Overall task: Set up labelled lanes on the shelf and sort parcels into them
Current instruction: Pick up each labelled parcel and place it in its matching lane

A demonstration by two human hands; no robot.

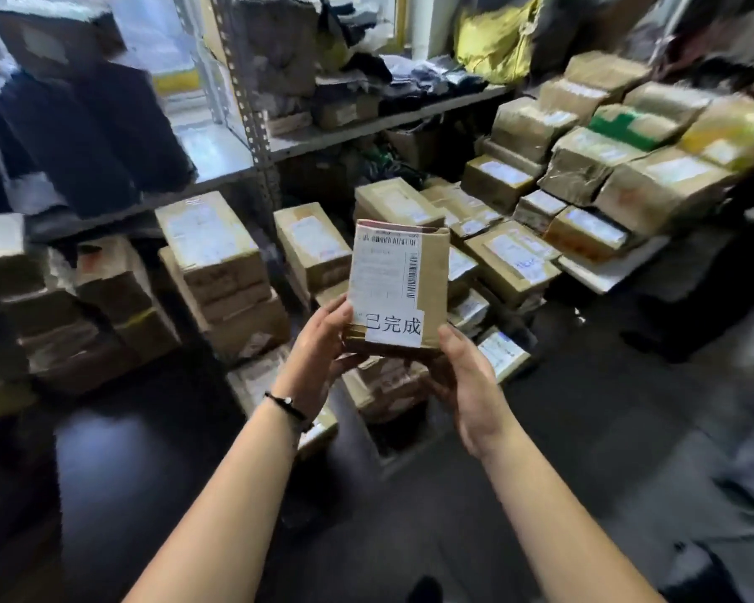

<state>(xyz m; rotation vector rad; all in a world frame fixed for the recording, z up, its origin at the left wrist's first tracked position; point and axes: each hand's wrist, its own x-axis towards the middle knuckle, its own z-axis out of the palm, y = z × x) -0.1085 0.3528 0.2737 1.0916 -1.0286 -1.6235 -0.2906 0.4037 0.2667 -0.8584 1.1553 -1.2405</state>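
A small brown cardboard parcel (pixel 432 276) is held upright in front of me by both hands. It carries a white shipping label with barcodes and a white paper label (pixel 395 326) with black printed characters stuck near its bottom. My left hand (pixel 318 354) grips its lower left edge, thumb on the front. My right hand (pixel 466 380) cups its lower right corner from beneath. The metal shelf (pixel 253 137) stands behind, to the left and centre.
Stacks of brown parcels (pixel 218 263) cover the floor under the shelf and on the right (pixel 619 167). Dark bags (pixel 83 124) lie on the left shelf board. A yellow bag (pixel 492 37) sits at the back. The dark floor (pixel 584 428) lies around my arms.
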